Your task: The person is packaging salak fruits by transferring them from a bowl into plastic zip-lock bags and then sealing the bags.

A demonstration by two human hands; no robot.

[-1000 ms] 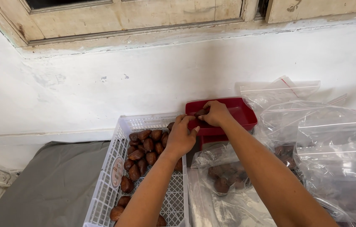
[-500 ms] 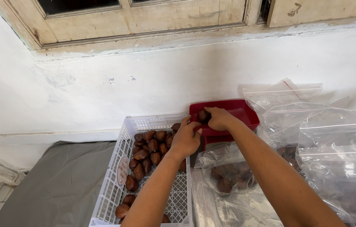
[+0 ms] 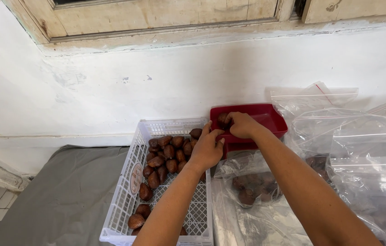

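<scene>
My right hand [image 3: 243, 125] is closed around one brown scaly fruit [image 3: 223, 120] and holds it over the back corner of the red tray [image 3: 266, 116]. My left hand [image 3: 207, 148] is open, with its fingers [image 3: 211, 135] touching the tray's near edge, just above the white basket [image 3: 124, 200] full of the same fruit. I think this fruit is small, light and hard, with a rough skin that will not slip, so I pinch it round the fat middle. Clear bags [image 3: 352, 136] lie on my right. Half a second ago the fruit sat between both my hands; now only my right hand has it, and my left hand has dropped a little lower.
</scene>
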